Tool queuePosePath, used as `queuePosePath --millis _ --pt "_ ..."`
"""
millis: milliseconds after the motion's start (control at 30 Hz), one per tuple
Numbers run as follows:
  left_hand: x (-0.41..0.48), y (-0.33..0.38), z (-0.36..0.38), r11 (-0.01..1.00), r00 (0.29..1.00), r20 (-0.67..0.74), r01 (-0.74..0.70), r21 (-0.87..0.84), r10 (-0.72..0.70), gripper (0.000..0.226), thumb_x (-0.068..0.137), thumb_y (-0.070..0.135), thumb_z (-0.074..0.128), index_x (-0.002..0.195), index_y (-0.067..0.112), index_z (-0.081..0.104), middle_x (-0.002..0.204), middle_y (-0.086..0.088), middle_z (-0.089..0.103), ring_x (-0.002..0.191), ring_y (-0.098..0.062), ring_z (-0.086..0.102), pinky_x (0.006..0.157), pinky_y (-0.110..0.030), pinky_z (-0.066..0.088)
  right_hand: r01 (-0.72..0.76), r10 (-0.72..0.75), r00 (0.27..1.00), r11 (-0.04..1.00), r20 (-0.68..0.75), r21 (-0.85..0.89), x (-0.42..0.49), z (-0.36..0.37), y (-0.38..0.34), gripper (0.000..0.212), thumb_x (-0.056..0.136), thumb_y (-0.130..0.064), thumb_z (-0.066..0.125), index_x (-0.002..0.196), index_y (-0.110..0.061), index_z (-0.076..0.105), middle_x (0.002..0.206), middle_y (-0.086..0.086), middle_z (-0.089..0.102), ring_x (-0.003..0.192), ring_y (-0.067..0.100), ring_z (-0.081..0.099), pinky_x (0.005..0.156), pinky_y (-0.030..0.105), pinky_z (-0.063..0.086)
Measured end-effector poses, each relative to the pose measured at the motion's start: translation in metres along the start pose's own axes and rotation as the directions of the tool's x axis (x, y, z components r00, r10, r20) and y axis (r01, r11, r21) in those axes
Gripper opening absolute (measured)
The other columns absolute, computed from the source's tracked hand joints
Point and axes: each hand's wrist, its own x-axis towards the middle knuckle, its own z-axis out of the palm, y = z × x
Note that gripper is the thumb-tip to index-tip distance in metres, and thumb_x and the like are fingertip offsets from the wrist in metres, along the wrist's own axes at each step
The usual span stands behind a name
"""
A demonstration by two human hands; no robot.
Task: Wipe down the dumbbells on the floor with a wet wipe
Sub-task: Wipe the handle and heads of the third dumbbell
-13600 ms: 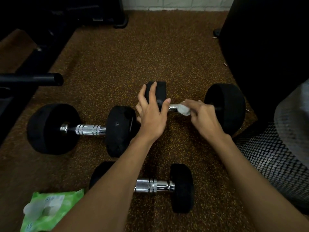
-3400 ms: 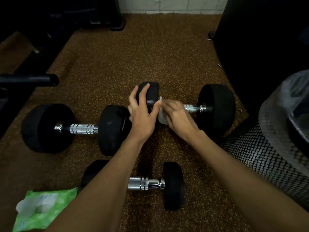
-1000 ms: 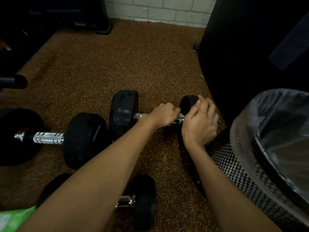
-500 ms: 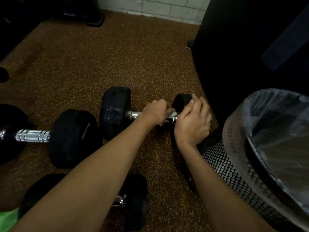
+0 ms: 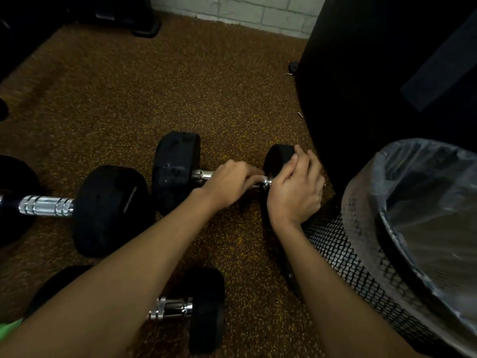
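Speckled brown floor (image 5: pixel 180 94) (dim), pale brick wall (image 5: pixel 232 9).

Open speckled floor (image 5: pixel 180 86) is left beyond the far dumbbell (image 5: pixel 178 174), up to the block wall (image 5: pixel 232 9). On that dumbbell's right, passage is closed by a tall black object (image 5: pixel 374 73) and a lined mesh bin (image 5: pixel 387 254), the bin standing just beside its right head. Its left side is blocked by a second dumbbell (image 5: pixel 108 210), whose head lies just beside it. Nearer than the far dumbbell, a strip of bare floor is kept before a third dumbbell (image 5: pixel 204 308); this strip is crossed by both forearms.
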Motion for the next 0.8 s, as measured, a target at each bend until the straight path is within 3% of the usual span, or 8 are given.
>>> queuePosePath --millis 100,233,300,467,633,733,800 --pt "-0.011 -0.01 -0.007 0.992 0.997 0.005 -0.08 -0.101 0.081 0.036 0.096 0.035 0.049 0.127 0.02 0.059 0.128 0.002 0.061 0.12 -0.012 0.055 0.102 -0.035 0.044 0.007 -0.007 1.0 1.0 -0.011 -0.003 0.0 0.0 0.001 0.037 0.097 -0.033 0.036 0.118 -0.026 0.065 0.125 -0.003 0.062 0.098 0.024 0.062 0.073 0.038 0.05" --pt "0.005 0.001 -0.006 0.987 0.99 0.01 0.142 0.073 -0.143 0.037 0.099 0.041 0.038 0.11 0.02 0.066 0.105 -0.008 0.069 0.102 -0.028 0.062 0.081 -0.035 0.044 0.002 -0.002 1.0 1.0 -0.001 -0.01 0.002 0.001 -0.001 0.038 0.096 -0.034 0.034 0.119 -0.027 0.064 0.126 -0.003 0.061 0.099 0.024 0.061 0.074 0.038 0.05" --pt "0.011 0.009 0.001 0.968 0.982 -0.023 0.19 0.164 -0.189 0.041 0.1 0.041 0.033 0.101 0.016 0.065 0.1 -0.012 0.068 0.098 -0.032 0.062 0.079 -0.036 0.042 -0.002 0.003 1.0 1.0 0.019 -0.015 0.003 0.001 -0.002 0.04 0.096 -0.035 0.032 0.12 -0.028 0.063 0.128 -0.003 0.06 0.101 0.024 0.06 0.076 0.039 0.05" --pt "-0.025 0.005 0.031 0.94 0.972 -0.196 -0.055 0.336 0.126 0.049 0.097 0.033 0.025 0.131 0.015 0.055 0.131 -0.003 0.059 0.127 -0.023 0.049 0.109 -0.04 0.027 -0.002 0.002 1.0 1.0 0.015 -0.002 0.002 0.002 0.001 0.036 0.097 -0.033 0.036 0.12 -0.027 0.064 0.127 -0.002 0.061 0.101 0.025 0.061 0.076 0.04 0.051" --pt "-0.036 0.002 0.033 0.917 0.954 -0.171 -0.17 0.361 0.245 0.051 0.096 0.033 0.025 0.137 0.013 0.048 0.14 -0.004 0.051 0.132 -0.022 0.044 0.111 -0.04 0.027 0.003 -0.003 1.0 1.0 0.004 -0.004 -0.001 0.001 0.002 0.036 0.098 -0.033 0.036 0.12 -0.027 0.063 0.128 -0.002 0.06 0.102 0.025 0.06 0.077 0.039 0.05" --pt "-0.019 0.011 0.022 0.959 0.98 -0.171 -0.048 0.279 0.099 0.047 0.098 0.036 0.026 0.125 0.014 0.058 0.124 -0.007 0.063 0.116 -0.027 0.057 0.098 -0.038 0.042 -0.003 0.003 1.0 1.0 0.019 0.0 0.001 0.0 0.001 0.038 0.097 -0.034 0.034 0.121 -0.027 0.062 0.129 -0.002 0.059 0.104 0.025 0.059 0.078 0.04 0.05" --pt "-0.008 0.02 0.016 0.923 0.986 -0.166 0.064 0.38 0.0 0.039 0.101 0.034 0.029 0.112 0.012 0.06 0.11 -0.009 0.065 0.1 -0.031 0.062 0.081 -0.038 0.047 -0.006 0.006 0.999 1.0 0.038 -0.002 0.001 0.0 0.0 0.039 0.097 -0.036 0.032 0.123 -0.029 0.061 0.13 -0.003 0.058 0.105 0.025 0.058 0.079 0.041 0.05"
